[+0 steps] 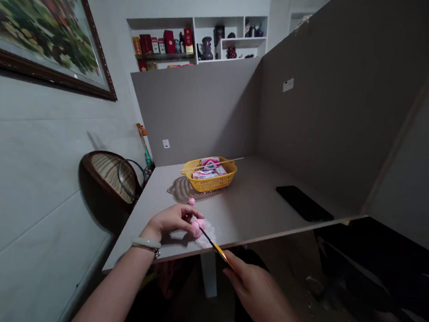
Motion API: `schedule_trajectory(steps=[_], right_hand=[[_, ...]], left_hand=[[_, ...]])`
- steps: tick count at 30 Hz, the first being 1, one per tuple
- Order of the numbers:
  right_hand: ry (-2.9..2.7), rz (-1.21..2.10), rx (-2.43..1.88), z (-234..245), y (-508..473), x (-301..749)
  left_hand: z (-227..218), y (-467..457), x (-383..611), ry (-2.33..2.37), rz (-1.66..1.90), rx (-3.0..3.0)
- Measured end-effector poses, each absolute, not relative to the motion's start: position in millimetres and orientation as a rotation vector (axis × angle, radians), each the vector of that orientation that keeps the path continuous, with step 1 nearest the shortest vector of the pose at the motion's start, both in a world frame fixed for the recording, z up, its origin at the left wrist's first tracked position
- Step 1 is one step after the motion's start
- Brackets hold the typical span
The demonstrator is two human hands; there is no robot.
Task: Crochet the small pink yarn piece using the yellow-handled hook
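Here, your left hand (173,220) rests on the grey table (259,206) close to its near edge, its fingers pinched together around a small pink piece (197,227), which sits right at your fingertips. A bit of white lacy material (210,235) lies on the table just beside that pink piece, touching it on the right. Your right hand (259,287) hangs below and in front of the table edge, closed on a thin tool (216,248) with a yellow grip and a dark shaft. The tool slants up and to the left, and its tip meets the pink piece. Whether the tip goes into it, you cannot tell from here. A pale bracelet (147,244) circles your left wrist. A tiny pink ball (191,201) lies just beyond your left hand, apart from it. Further back stands a yellow basket (220,184) holding packets, with a thin stick (214,164) laid across its rim and a lacy mat (179,189) beside it. A black phone (303,203) lies flat, well off to the right.
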State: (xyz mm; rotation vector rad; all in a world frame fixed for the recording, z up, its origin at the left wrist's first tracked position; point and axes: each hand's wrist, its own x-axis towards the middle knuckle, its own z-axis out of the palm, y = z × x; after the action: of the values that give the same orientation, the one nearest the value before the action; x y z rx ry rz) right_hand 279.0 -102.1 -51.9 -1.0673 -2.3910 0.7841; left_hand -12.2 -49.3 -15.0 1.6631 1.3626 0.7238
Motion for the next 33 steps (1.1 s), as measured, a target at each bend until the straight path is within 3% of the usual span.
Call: schedule_trajectory(steps=[22, 33], right_hand=[[-2.422, 0.682, -1.119, -34, -95, 265], [-2.385, 0.790, -1.051, -37, -96, 279]], left_hand=[[-14, -48, -14, 1.428, 0.813, 1.555], [-15, -49, -11, 1.378, 0.758, 1.571]])
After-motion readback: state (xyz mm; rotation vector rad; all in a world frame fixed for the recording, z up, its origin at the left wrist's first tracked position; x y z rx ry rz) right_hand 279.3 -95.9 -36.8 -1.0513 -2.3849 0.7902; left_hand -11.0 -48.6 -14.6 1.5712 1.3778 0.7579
